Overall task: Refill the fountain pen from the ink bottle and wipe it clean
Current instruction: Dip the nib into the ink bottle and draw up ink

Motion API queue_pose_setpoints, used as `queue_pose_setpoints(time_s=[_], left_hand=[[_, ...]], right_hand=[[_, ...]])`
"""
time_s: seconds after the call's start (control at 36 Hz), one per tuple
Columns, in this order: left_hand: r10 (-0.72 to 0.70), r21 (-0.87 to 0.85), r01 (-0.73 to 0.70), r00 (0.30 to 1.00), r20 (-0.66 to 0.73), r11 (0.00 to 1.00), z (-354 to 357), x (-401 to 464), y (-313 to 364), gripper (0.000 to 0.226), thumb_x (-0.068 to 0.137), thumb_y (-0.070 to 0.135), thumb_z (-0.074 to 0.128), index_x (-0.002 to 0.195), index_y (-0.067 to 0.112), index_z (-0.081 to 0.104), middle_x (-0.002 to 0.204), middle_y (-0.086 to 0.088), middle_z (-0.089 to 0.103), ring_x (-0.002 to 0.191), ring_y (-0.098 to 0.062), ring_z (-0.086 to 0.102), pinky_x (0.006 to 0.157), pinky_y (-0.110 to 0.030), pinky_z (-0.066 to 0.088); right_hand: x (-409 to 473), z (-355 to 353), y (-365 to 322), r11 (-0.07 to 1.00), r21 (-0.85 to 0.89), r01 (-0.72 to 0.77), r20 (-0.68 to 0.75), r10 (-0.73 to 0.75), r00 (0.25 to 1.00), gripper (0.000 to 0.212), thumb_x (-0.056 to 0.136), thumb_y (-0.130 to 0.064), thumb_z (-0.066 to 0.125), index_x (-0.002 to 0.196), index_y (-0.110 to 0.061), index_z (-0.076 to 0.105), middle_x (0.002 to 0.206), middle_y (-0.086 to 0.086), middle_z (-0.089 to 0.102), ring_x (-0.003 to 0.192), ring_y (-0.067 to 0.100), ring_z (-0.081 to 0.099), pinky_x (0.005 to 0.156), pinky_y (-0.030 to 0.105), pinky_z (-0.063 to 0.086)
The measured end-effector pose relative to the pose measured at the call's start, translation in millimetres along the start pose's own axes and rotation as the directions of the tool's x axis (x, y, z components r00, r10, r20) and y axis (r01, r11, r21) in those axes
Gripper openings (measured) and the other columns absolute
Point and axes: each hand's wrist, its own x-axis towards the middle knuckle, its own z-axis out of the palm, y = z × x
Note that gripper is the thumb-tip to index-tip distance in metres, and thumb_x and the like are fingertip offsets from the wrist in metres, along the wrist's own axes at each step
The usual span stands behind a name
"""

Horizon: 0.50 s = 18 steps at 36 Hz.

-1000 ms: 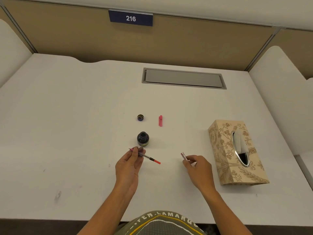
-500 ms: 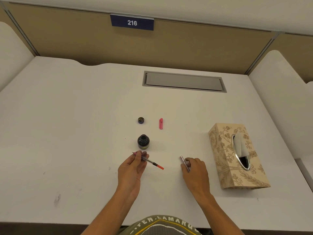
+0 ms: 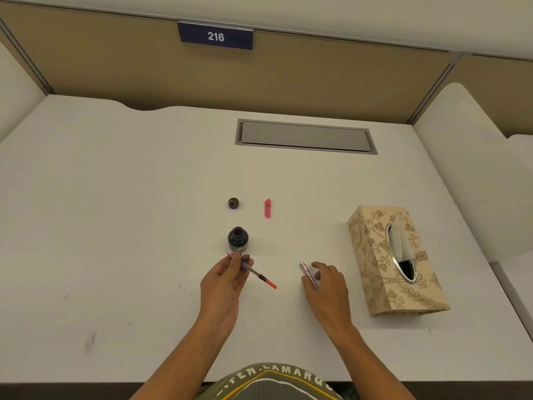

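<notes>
The open ink bottle (image 3: 238,239) stands mid-table. Its round cap (image 3: 233,203) lies behind it, and the pink pen cap (image 3: 267,208) lies to the cap's right. My left hand (image 3: 223,287) pinches the fountain pen's front section (image 3: 256,275) just in front of the bottle. The nib points up-left toward the bottle and the clear converter with a red end sticks out to the right. My right hand (image 3: 326,287) rests low on the table, its fingers on the metallic pink pen barrel (image 3: 306,271), which lies flat.
A patterned tissue box (image 3: 375,264) with a tissue poking out of its oval slot stands right of my right hand. A grey cable hatch (image 3: 305,137) is set into the table's back. Partition walls close off the back and both sides.
My right hand has lowered the pen barrel from slightly raised down onto the table, and its fingers have loosened. My left hand with the pen section has barely shifted.
</notes>
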Motion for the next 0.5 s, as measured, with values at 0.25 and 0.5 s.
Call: queue_pose_setpoints(time_s=[0.25,0.5], left_hand=[[-0.007,0.017,0.007,1.0,0.001,1.0,6,1,-1,0.018,0.088,0.014,0.063,0.1,0.003,0.07,0.094,-0.014,0.074,0.088,-0.022,0.072,0.092,-0.035,0.052],[-0.04,0.022,0.04,0.999,0.019,0.999,13,2,-7,0.03,0.088,0.014,0.065,0.112,-0.004,0.066,0.097,-0.015,0.074,0.092,-0.022,0.073,0.093,-0.034,0.052]], right_hand=[[-17,-26,-27,0.97,0.213,0.117,-0.102,-0.096,0.99,0.044,0.09,-0.047,0.063,0.13,-0.034,0.051,0.109,-0.016,0.058,0.106,0.003,0.05,0.078,0.021,0.046],[-48,-32,-58,0.933,0.317,0.169,0.121,-0.216,0.969,0.019,0.079,-0.057,0.069,0.096,-0.05,0.064,0.088,-0.035,0.064,0.101,-0.006,0.055,0.081,0.013,0.044]])
